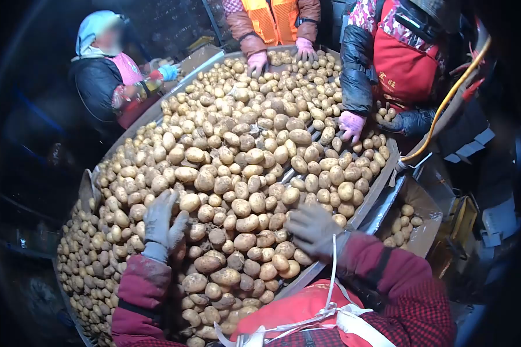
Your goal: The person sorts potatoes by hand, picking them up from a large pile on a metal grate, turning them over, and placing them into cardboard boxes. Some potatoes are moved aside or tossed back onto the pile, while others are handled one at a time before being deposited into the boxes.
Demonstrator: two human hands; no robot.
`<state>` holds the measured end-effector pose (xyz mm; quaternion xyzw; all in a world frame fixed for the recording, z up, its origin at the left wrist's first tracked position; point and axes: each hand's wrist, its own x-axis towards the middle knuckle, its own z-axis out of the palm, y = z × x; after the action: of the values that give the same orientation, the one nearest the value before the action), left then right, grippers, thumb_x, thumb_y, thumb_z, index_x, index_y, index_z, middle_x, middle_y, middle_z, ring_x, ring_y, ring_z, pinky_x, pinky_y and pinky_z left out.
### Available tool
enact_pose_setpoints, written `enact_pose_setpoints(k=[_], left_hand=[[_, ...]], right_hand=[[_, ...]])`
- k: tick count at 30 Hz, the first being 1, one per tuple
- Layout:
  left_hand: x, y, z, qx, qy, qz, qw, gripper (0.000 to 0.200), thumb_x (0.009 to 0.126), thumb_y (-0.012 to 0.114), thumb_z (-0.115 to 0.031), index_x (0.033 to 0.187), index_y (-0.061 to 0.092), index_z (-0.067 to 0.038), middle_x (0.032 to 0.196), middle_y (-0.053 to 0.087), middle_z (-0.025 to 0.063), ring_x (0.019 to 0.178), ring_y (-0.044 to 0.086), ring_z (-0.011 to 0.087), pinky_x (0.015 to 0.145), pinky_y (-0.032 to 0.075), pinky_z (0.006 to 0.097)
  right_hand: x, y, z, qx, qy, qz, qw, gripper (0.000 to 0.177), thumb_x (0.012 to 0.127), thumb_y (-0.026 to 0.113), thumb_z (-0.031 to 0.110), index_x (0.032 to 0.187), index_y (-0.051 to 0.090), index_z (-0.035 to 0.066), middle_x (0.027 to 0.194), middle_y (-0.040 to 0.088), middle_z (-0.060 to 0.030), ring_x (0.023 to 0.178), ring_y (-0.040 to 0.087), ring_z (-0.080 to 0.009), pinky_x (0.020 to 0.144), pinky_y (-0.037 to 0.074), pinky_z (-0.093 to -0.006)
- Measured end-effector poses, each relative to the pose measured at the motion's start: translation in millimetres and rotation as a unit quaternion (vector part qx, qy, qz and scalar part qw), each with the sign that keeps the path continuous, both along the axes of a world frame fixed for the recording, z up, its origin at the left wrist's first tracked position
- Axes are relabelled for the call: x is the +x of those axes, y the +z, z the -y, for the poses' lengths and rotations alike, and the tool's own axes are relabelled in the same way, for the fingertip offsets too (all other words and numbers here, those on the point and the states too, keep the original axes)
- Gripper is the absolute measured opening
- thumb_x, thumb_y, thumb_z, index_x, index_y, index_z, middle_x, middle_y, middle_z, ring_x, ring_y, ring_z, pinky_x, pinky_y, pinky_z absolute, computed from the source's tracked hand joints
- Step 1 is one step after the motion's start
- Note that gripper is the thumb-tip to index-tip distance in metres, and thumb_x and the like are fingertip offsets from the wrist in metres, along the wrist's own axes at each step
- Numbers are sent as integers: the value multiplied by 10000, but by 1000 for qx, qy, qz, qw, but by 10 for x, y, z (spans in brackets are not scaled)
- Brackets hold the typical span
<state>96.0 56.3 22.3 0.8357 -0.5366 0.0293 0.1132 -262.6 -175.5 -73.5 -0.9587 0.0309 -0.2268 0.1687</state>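
Note:
Potatoes (246, 224) lie heaped over a wide sorting table (371, 202), some with dirt on them. My left hand (163, 222), in a grey glove, rests on the pile at the left with thumb and fingers apart; nothing shows in its grasp. On the right, my right hand (314, 229), also gloved in grey, lies over potatoes near the table's edge. Its fingers are smeared by motion, and whether it holds a potato is hidden.
Co-workers stand around the far side: a person in an orange vest (272, 22), one in a red apron (400, 63), one in a light blue head covering (95, 34). A box of potatoes (404, 224) stands below the right edge. A yellow cable (452, 91) hangs at right.

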Motion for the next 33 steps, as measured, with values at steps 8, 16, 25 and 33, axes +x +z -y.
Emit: enact_pose_setpoints(k=[8, 16, 25, 33], left_hand=[[-119, 60, 69, -1, 11, 23, 1000, 613, 904, 703, -371, 1448, 581, -118, 1467, 558, 204, 1346, 495, 409, 1154, 349, 522], [-125, 168, 133, 21, 11, 13, 1000, 646, 883, 699, -430, 1439, 592, -118, 1469, 564, 177, 1323, 511, 393, 1130, 362, 521], [-73, 189, 187, 40, 20, 3, 999, 650, 879, 705, -475, 1427, 610, -140, 1478, 558, 134, 1303, 517, 357, 1102, 368, 515], [-54, 139, 172, 16, 7, 18, 1000, 647, 899, 676, -510, 1428, 600, -144, 1462, 572, 123, 1269, 534, 364, 1096, 368, 514]], right_hand=[[630, 258, 1092, 42, -141, -21, 989, 548, 916, 669, 344, 1410, 603, 116, 1411, 585, -152, 1348, 511, -345, 1159, 370, -489], [2482, 528, 1330, 143, -70, -15, 987, 604, 980, 606, 455, 1512, 511, 184, 1423, 574, -164, 1345, 534, -348, 1135, 432, -443], [3437, 566, 1562, 53, -132, -254, 957, 569, 958, 579, 539, 1345, 667, 132, 1404, 587, -222, 1310, 567, -395, 1067, 472, -511], [2686, 441, 1449, 108, -16, -284, 953, 558, 987, 518, 585, 1259, 706, 135, 1295, 694, -189, 1216, 640, -376, 1075, 474, -482]])
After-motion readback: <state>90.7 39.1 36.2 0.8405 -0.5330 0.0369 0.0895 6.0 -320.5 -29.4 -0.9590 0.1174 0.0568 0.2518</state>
